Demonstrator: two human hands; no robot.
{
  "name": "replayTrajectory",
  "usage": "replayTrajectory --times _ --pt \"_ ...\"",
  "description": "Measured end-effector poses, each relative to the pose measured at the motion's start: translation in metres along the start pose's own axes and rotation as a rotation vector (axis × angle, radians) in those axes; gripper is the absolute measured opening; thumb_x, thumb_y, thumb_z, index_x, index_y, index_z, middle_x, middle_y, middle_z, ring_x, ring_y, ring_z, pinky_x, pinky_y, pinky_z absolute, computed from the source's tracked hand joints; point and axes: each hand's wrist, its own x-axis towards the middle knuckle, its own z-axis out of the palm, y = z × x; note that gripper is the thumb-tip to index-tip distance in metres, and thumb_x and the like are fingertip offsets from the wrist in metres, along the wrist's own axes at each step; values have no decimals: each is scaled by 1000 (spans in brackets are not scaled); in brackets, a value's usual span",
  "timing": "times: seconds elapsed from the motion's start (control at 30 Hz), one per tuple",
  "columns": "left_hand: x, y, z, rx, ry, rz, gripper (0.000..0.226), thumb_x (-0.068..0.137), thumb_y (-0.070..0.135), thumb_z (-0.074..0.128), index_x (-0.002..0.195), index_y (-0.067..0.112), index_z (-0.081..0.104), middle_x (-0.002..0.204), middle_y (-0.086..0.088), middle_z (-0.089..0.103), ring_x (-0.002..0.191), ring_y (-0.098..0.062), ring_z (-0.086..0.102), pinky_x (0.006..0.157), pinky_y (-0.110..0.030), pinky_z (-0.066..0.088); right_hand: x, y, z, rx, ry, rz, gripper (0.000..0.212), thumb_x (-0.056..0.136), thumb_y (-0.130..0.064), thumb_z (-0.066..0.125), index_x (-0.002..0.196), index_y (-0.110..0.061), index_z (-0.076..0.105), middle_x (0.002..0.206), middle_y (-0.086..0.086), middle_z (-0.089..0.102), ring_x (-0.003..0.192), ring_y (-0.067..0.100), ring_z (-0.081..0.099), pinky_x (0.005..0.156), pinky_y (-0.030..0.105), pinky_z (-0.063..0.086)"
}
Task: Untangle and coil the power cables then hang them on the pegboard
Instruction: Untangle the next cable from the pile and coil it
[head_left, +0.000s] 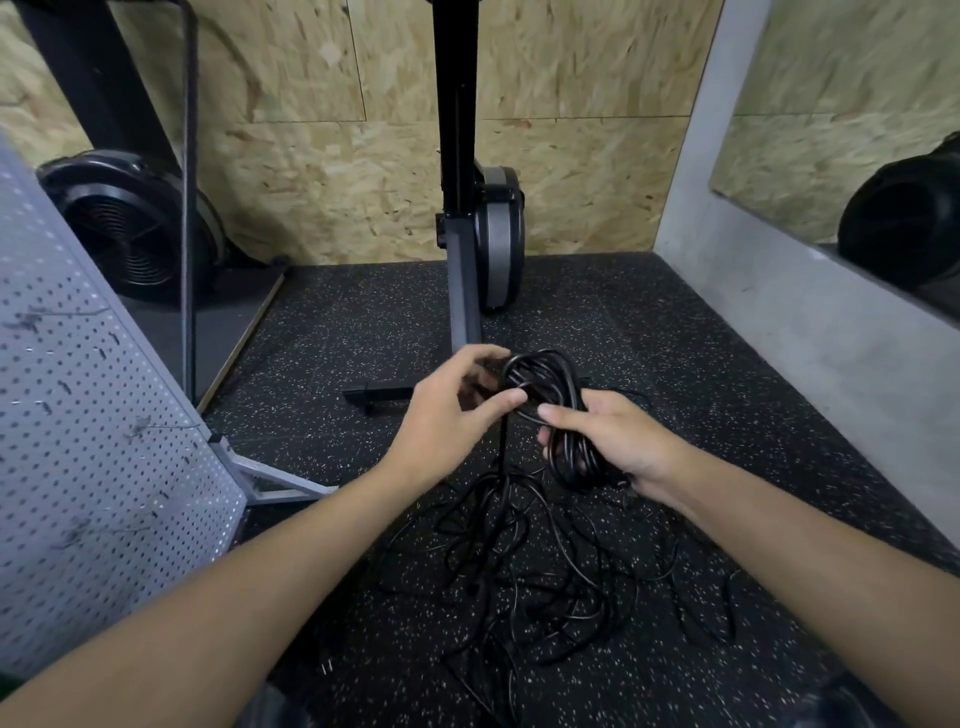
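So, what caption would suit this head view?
Right hand holds a coil, left hand pinches its strand; tangle below, pegboard left.

— What's at the back?
— A chipboard wall (337, 156) across the top of the frame. An exercise machine's black post (454, 104) stands at top centre, its round grey housing (501, 234) just beside it, lower down.
— And the sides?
— Upper left, a black fan wheel (130, 228) behind a thin dark pole (189, 208). On the right, a mirror (857, 104) above a grey concrete wall (779, 312).
— Underfoot?
— Black rubber floor (675, 332) flecked white, with the machine's crossbar foot (379, 393) lying at centre.
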Motion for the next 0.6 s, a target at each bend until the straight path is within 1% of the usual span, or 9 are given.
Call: replayTrajectory --times 0.07,0.1,0.17,0.23,0.27,0.33,0.43,0.53,0.6 --pt "-9 -7 6 -116 -18 -127 44 98 45 69 135 33 49 109 9 67 98 -6 66 88 -21 53 -2 -7 -3 36 6 -8 21 102 -30 66 114 -14 72 91 3 77 81 18 71 71 34 57" --pt "-12 -12 9 -143 -47 -180 38 100 45 65 132 33 49 111 9 67 100 -6 66 90 -24 52 -4 -10 -4 53 8 -14 20 102 -29 66 112 -13 71 90 2 76 79 18 70 68 33 57" --pt "-16 -24 15 -112 -244 -253 24 101 37 62 124 34 59 115 11 67 104 -8 66 94 -30 51 -6 -16 -5 74 9 -36 19 102 -28 65 107 -10 70 89 3 75 77 18 69 63 30 56" --pt "-21 -33 24 -12 -495 -260 23 97 25 68 117 37 71 122 11 63 107 -9 65 96 -28 51 -8 -21 -6 89 7 -59 17 102 -27 65 104 -10 69 89 4 73 76 19 67 60 27 54" --pt "-23 -37 28 21 -544 -226 25 96 21 72 114 37 74 123 10 61 106 -10 65 96 -28 52 -8 -23 -6 95 5 -67 17 102 -27 65 103 -10 68 88 4 73 76 19 66 59 27 53" --pt "-26 -41 36 74 -495 -118 27 95 19 75 103 46 74 118 6 61 102 -11 65 97 -31 54 -8 -23 -6 101 4 -74 17 101 -28 66 100 -11 69 89 5 72 77 22 65 63 30 53" --pt "-25 -45 43 112 -325 -61 48 92 16 80 77 58 63 110 3 63 100 -12 65 95 -34 54 -8 -22 -8 150 26 -77 17 102 -26 65 98 -10 69 89 8 71 77 22 65 70 35 53" --pt "-21 -48 41 147 -278 -77 44 89 13 82 72 50 64 103 5 72 94 -11 68 92 -37 56 -8 -21 -13 131 80 -86 17 103 -25 63 98 -10 68 87 6 72 73 18 67 70 35 56" --pt "-19 -47 37 175 -323 -68 25 88 13 83 79 35 75 99 6 75 91 -8 70 89 -36 57 -9 -18 -16 45 117 -91 18 103 -26 63 97 -11 69 86 4 74 74 19 68 69 33 57"
